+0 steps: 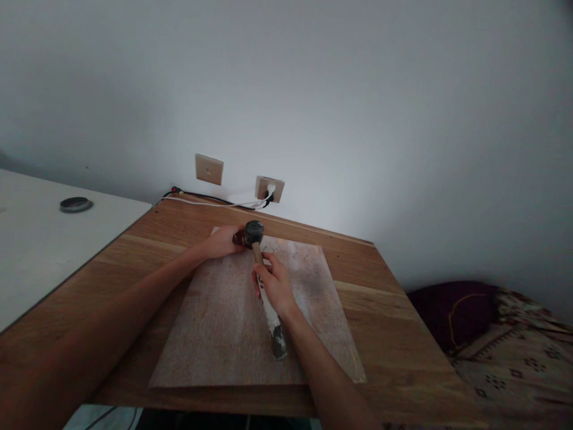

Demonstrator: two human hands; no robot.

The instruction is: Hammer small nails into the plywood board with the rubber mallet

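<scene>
My right hand [276, 285] is closed round the upper part of a hammer's wooden handle. The hammer [268, 310] has a dark, blocky head and a handle smeared with white and grey, its butt end towards me. At the head's left side, my left hand [225, 240] is curled low over the board; its fingertips and whatever they pinch are hidden behind the head. Both hands are above a thin, worn wooden board [215, 334] lying flat. A few thin marks or nails [270, 248], too small to make out, show just right of the hammer head.
The board rests on a brown wooden table [376, 310] against a white wall. White and black cables [210, 202] run along its back edge to a wall socket [270, 189]. A white table [31, 239] with a round dark-topped object [75, 205] adjoins left. Patterned fabric [514, 364] lies right.
</scene>
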